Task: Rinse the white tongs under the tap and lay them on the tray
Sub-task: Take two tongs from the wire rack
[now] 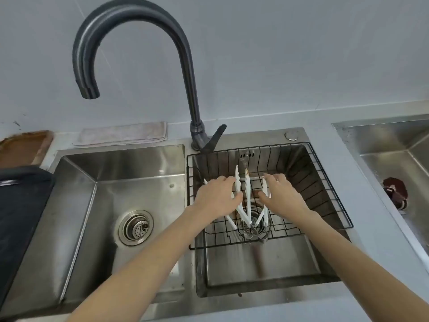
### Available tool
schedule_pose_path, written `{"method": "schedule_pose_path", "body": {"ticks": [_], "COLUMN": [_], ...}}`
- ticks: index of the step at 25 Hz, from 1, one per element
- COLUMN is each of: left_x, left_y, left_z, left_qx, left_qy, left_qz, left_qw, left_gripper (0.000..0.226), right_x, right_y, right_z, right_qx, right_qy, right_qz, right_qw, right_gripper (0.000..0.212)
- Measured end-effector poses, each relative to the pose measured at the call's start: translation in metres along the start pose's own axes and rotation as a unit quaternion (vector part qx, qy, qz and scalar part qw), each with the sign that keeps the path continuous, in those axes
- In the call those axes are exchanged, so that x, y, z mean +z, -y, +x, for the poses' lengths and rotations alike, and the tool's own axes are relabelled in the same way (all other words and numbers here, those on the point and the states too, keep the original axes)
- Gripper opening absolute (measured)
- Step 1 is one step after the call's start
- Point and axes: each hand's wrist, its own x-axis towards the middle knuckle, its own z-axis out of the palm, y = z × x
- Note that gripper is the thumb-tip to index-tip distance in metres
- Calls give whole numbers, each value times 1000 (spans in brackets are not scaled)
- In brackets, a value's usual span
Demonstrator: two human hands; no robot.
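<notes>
Both hands [217,197] reach white tongs [247,194] (in wire basket [329,182]).
</notes>
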Motion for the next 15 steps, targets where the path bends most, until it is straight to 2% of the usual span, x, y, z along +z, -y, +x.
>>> {"method": "schedule_pose_path", "body": {"ticks": [6, 10, 15], "left_x": [40, 56, 67], "left_y": [-7, -11, -13], "left_z": [4, 3, -2], "left_qx": [-46, -73, -90], "left_qy": [80, 92, 86], "left_qz": [-51, -81, -212], "left_qw": [994, 990, 969], "left_gripper": [53, 57, 59], "right_x": [32, 42, 45], "right_y": [-8, -7, -8], "right_z": [-2, -2, -4], "right_qx": [73, 77, 73], "right_qy": [82, 74, 55], "right_qz": [9, 28, 47], "right_qw": [994, 994, 995], "right_gripper": [51, 47, 46]}}
